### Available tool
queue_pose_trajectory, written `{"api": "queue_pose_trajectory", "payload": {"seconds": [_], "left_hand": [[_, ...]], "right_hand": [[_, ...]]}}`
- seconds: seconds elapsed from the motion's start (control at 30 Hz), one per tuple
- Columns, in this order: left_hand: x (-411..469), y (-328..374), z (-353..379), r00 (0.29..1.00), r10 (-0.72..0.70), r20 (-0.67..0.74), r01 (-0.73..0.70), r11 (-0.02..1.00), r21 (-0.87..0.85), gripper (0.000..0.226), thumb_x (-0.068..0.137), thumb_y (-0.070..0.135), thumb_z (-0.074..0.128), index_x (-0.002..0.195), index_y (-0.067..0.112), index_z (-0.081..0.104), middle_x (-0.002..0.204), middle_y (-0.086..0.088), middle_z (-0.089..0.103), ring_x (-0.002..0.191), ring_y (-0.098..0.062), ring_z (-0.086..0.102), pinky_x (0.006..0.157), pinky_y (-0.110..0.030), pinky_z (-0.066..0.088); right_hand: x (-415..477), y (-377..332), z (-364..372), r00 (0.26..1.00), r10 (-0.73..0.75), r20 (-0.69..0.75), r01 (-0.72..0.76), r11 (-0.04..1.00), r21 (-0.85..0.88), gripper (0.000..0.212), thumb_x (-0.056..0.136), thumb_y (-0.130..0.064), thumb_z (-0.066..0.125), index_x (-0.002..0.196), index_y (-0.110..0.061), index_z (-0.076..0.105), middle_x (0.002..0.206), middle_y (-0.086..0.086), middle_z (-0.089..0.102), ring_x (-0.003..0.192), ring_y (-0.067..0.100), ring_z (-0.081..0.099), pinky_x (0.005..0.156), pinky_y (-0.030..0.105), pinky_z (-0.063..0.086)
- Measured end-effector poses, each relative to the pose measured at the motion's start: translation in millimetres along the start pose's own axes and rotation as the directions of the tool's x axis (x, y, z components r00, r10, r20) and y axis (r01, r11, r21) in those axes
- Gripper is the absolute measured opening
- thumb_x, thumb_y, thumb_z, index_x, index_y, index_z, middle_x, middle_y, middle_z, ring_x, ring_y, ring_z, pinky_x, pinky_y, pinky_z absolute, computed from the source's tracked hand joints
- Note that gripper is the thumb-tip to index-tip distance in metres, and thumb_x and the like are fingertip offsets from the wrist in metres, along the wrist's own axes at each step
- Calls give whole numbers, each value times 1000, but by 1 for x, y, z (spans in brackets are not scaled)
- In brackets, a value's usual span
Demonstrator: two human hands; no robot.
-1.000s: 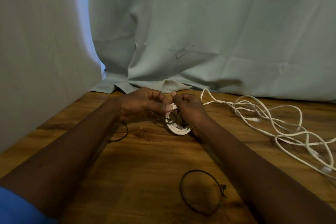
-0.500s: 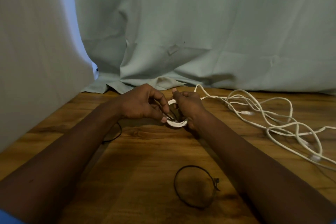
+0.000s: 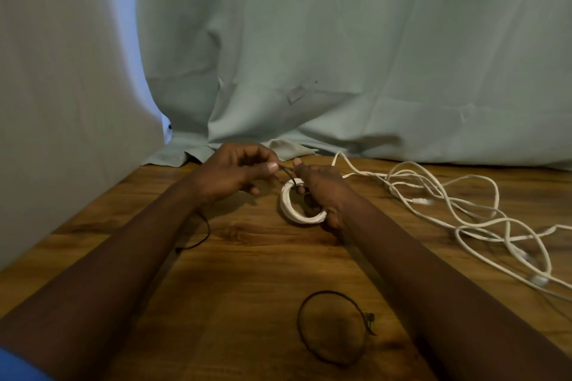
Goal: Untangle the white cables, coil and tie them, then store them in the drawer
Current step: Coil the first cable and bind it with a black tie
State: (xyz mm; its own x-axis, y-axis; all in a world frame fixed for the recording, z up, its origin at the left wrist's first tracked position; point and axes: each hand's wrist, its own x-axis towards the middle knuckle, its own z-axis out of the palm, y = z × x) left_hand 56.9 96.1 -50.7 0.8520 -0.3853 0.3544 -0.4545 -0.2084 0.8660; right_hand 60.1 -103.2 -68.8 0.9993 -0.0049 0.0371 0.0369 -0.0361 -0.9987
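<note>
Pinching a thin black tie [image 3: 286, 171], the left hand [image 3: 229, 173] should pull it snug. The right hand [image 3: 322, 192] grips 1 white coil [image 3: 292, 207] near the bench's [image 3: 247, 272] far edge; hold it firm.

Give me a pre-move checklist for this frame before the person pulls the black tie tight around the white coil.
1. Coil held: right hand grips the white coil at its right side. Ok.
2. Tie end in grip: left hand pinches the thin black tie. Ok.
3. Tie wrapped round the coil: it crosses the top, the rest is hidden by fingers. Cannot tell.
4. Other cables sorted: loose white cables lie tangled on the table. Not ok.
5. Spare tie ready: a black loop lies near. Ok.
6. Drawer in view: none seen. Cannot tell.
</note>
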Motion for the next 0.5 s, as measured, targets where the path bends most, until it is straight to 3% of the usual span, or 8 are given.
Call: {"api": "queue_pose_trajectory", "payload": {"seconds": [0.1,0.2,0.37,0.5], "left_hand": [[2,-11,12,979,-88,-185,38,966,-258,10,99,15,65,102,8,71,94,-7,76,78,-12,70,59,-23,55],[6,-19,27,938,-181,-294,51,914,-403,10,100,14,64,99,6,70,83,-8,75,66,-14,65,57,-23,55],[9,-23,36,895,-258,-364,85,900,-428,13,100,11,64,90,7,70,71,-4,72,54,-11,60,53,-23,53],[8,-22,39,885,-272,-377,95,899,-427,10,99,10,65,91,7,71,69,-3,72,58,-12,59,54,-23,49]], "right_hand": [[-2,2,3,998,-50,46,51,999,-8,41,102,-42,59,72,-15,61,52,2,48,35,12,30,38,18,22],[-5,4,7,986,-131,100,137,989,-55,39,101,-47,59,77,-18,67,55,2,50,41,13,35,44,23,24],[-17,0,10,962,-226,152,231,973,-16,37,101,-46,57,89,-15,75,56,-4,60,43,3,46,44,19,35],[-14,4,12,949,-281,142,281,960,20,26,100,-26,65,95,-2,75,63,-6,69,50,1,55,51,17,42]]}}
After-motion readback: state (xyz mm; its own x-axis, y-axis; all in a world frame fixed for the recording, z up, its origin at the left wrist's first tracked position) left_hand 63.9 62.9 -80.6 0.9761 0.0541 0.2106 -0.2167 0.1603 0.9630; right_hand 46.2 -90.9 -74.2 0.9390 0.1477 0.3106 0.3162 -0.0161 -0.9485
